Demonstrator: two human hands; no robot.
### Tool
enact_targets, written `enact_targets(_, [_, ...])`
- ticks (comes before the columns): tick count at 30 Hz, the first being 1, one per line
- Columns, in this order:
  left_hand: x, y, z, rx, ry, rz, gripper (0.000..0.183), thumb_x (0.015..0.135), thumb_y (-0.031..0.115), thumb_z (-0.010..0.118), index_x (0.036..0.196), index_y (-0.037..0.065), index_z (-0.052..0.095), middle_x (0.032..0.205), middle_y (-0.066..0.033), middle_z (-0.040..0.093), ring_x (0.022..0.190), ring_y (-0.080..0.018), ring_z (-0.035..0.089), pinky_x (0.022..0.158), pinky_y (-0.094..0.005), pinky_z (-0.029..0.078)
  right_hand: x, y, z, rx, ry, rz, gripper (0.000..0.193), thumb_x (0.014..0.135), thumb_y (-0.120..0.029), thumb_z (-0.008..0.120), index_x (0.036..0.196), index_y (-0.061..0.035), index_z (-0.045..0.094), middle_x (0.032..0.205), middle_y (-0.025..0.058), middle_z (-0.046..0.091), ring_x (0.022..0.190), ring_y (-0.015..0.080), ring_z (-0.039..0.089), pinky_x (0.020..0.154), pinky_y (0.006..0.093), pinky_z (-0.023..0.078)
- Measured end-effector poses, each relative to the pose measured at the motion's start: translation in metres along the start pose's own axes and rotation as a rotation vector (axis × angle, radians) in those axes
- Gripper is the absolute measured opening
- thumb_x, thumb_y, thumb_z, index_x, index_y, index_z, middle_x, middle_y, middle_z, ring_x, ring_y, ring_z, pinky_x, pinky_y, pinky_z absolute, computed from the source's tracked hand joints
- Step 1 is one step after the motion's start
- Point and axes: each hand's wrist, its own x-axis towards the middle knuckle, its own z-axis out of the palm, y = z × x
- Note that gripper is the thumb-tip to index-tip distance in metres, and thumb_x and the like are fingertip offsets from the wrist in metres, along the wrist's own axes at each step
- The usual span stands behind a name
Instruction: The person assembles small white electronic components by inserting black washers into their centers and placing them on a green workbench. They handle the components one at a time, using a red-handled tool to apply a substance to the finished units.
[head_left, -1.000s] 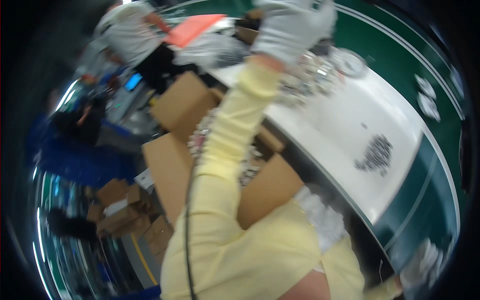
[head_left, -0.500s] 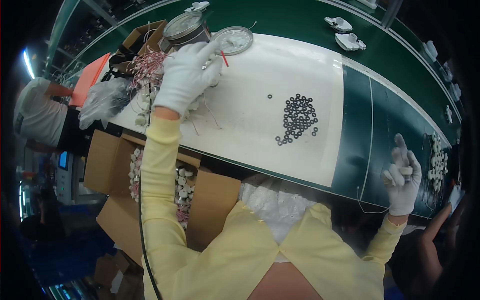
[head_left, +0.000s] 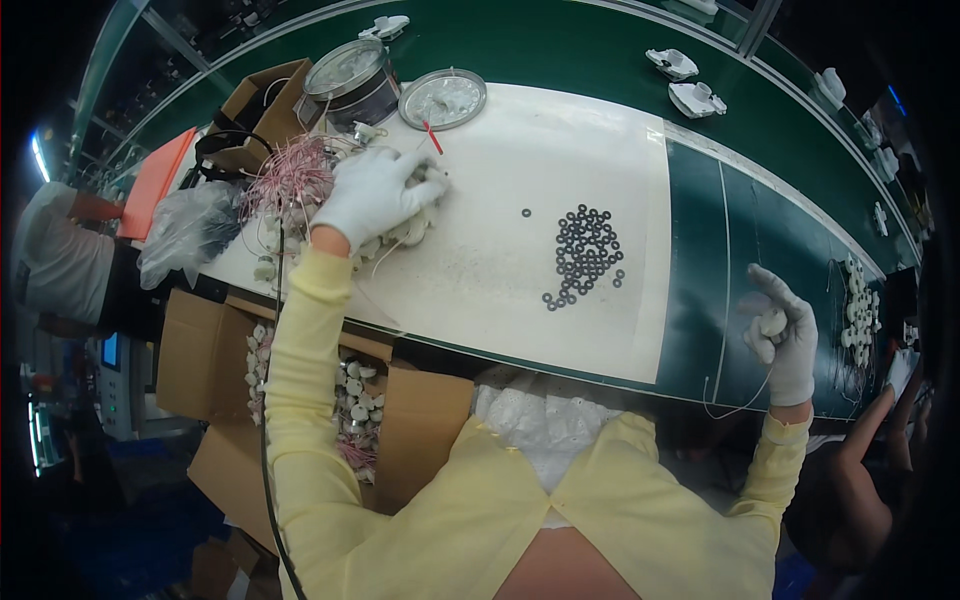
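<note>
My gloved left hand [head_left: 378,193] reaches over a heap of white wired parts [head_left: 408,232] at the left of the white work surface. Its fingers are bent toward the thumb, closed; whatever lies between them is hidden. Just beyond the fingertips is a thin red stick [head_left: 433,138], close to a round lid [head_left: 443,98] smeared with pale paste. Off to the right, my gloved right hand [head_left: 793,345] is closed around a small white plastic part [head_left: 767,328], index finger stretched out. A thin wire [head_left: 738,413] hangs below it.
Many small dark rings [head_left: 588,250] lie on the white sheet [head_left: 480,270]. An open tin [head_left: 350,75] stands behind the lid, beside a cardboard box [head_left: 265,105]. More white parts [head_left: 860,315] line the far right. Below left is a large carton [head_left: 425,425] of parts. Other people work at both sides.
My left hand has come down and nearer to me, away from the lid, its fingers curling inward. My right hand still has the white part, now turned. The whole view has shifted slightly.
</note>
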Motion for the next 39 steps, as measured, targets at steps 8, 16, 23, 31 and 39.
enact_targets(8, [-0.011, 0.016, -0.012, -0.114, 0.244, -0.045, 0.031, 0.095, 0.040, 0.061, 0.115, 0.020, 0.075, 0.098, -0.0056, 0.074, 0.099, -0.0300, 0.069, 0.085, -0.0445, 0.051, 0.033, 0.011, 0.050, -1.197, 0.137, -0.311, 0.035, 0.087, -0.008, 0.076, 0.120, -0.0013, 0.067, 0.097, 0.0098, 0.070, 0.071, 0.0197, 0.065, 0.068, 0.0331, 0.054])
enact_targets(16, [-0.035, 0.040, -0.014, 0.094, 0.252, 0.085, 0.027, 0.091, 0.028, 0.069, 0.114, 0.016, 0.075, 0.092, -0.0084, 0.072, 0.090, -0.0290, 0.069, 0.082, -0.0429, 0.052, 0.074, 0.006, 0.057, -1.377, -0.195, -0.468, 0.026, 0.087, -0.001, 0.071, 0.114, 0.0003, 0.068, 0.099, 0.0132, 0.068, 0.079, 0.0270, 0.070, 0.071, 0.0350, 0.055])
enact_targets(23, [-0.054, 0.083, -0.004, 0.080, 0.375, 0.151, 0.031, 0.085, 0.015, 0.072, 0.116, 0.011, 0.071, 0.101, -0.0081, 0.069, 0.110, -0.0324, 0.064, 0.092, -0.0464, 0.050, 0.081, -0.013, 0.057, -1.416, -0.457, -0.365, 0.034, 0.085, -0.002, 0.070, 0.119, -0.0036, 0.067, 0.094, 0.0129, 0.068, 0.079, 0.0287, 0.069, 0.072, 0.0374, 0.056])
enact_targets(31, [-0.066, 0.093, 0.010, 0.043, 0.315, 0.172, 0.039, 0.081, 0.014, 0.075, 0.120, 0.009, 0.071, 0.100, -0.0078, 0.070, 0.111, -0.0315, 0.065, 0.095, -0.0468, 0.049, 0.071, 0.009, 0.075, -1.409, -0.185, -0.187, 0.031, 0.087, -0.013, 0.078, 0.116, -0.0028, 0.072, 0.088, 0.0070, 0.074, 0.065, 0.0174, 0.066, 0.064, 0.0305, 0.054])
enact_targets(39, [-0.096, 0.087, 0.018, -0.111, 0.344, 0.066, 0.062, 0.078, 0.019, 0.081, 0.136, 0.004, 0.064, 0.110, -0.0094, 0.071, 0.118, -0.0369, 0.063, 0.102, -0.0503, 0.047, 0.061, 0.019, 0.097, -0.726, -0.202, 0.174, 0.040, 0.096, -0.010, 0.072, 0.133, 0.0019, 0.064, 0.101, 0.0006, 0.073, 0.083, 0.0039, 0.062, 0.075, 0.0210, 0.052])
